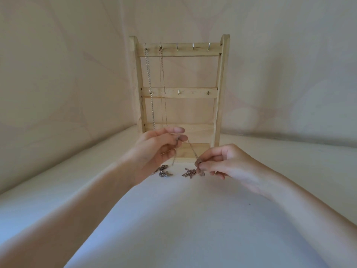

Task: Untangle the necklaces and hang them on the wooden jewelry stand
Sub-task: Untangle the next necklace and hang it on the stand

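Pinching one thin chain [191, 149] taut at frame centre: left hand [158, 149] grips upper end, right hand [222, 163] the knot near the tangle [188, 173] w/ pendants. I'd pull slow, no yanking; stand [179, 93] behind.

Two forearms are seen entering from the lower corners of the head view, each ending in a hand; the left hand [154, 151] and the right hand [226, 163] are both bare; no sleeve edge is seen on either forearm as far as the frame border; no glove, ring, bracelet or watch can be made out on the parts shown; the nails are seen short and unpainted where they face the camera; the fingers [174, 130] appear slender; nothing further of the person is shown.
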A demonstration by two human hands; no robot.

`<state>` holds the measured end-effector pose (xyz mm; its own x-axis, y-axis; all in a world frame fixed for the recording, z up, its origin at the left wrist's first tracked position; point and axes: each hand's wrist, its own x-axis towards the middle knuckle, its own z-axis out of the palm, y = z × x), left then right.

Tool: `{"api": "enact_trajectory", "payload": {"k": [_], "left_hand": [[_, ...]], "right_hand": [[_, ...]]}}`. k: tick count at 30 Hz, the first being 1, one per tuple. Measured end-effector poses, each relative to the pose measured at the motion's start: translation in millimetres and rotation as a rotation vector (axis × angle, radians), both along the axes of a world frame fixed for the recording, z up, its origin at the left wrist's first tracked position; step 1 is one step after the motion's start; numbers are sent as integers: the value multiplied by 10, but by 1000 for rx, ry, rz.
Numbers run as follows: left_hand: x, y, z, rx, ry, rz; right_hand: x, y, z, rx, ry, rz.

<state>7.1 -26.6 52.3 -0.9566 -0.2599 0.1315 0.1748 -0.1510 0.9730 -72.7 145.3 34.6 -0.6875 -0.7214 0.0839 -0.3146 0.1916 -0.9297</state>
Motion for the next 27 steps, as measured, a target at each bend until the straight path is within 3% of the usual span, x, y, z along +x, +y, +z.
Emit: {"api": "enact_trajectory", "payload": {"k": [5,12,19,27], "left_hand": [[7,-35,31,6,2,27],[12,16,-73,-534,-238,77],[5,98,-91,-824,16,188],[-24,138,-165,-927,67,198]], "right_hand": [[-18,6,11,-79,-150,22],[-29,11,28,-105,-221,9],[-17,18,14,-85,-173,-26],[50,-8,23,-73,-47,-10]]}}
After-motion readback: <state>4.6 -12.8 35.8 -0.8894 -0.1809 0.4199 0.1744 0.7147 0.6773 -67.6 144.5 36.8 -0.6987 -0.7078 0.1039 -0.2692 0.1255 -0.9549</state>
